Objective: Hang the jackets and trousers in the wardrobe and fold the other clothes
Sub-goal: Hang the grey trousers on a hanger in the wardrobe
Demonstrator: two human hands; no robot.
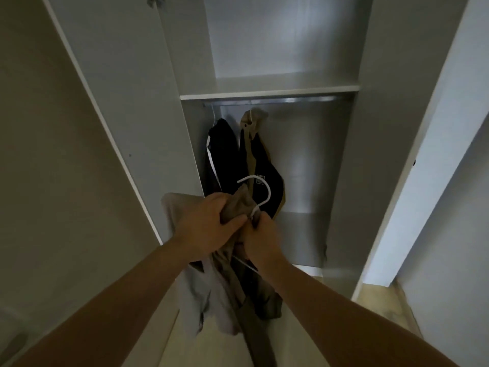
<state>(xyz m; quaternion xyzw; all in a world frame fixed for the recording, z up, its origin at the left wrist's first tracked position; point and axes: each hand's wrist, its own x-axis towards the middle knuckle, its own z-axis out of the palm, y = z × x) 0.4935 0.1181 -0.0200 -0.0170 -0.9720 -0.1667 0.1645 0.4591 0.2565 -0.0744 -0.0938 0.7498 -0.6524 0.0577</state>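
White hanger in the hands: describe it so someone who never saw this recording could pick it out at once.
Start at the open wardrobe, where two jackets hang from the rail. In front of them, the left hand and right hand meet over a bunched brown garment. The white hanger rises from it, and its hook curls free in the air, not on the rail.

Wardrobe [270, 88]: plain white-grey panels, no pattern. Rail [277, 100]: silver metal. Striped jacket [222, 154]: black, one white stripe down the edge. Two-tone jacket [264, 165]: tan and black blocks, tan hood. Hanger [267, 193]: white. Garment [235, 205]: khaki-brown up top, pale grey on the left side, darker olive lower down. Floor [383, 305]: cream. Wall [39, 154]: beige-grey.
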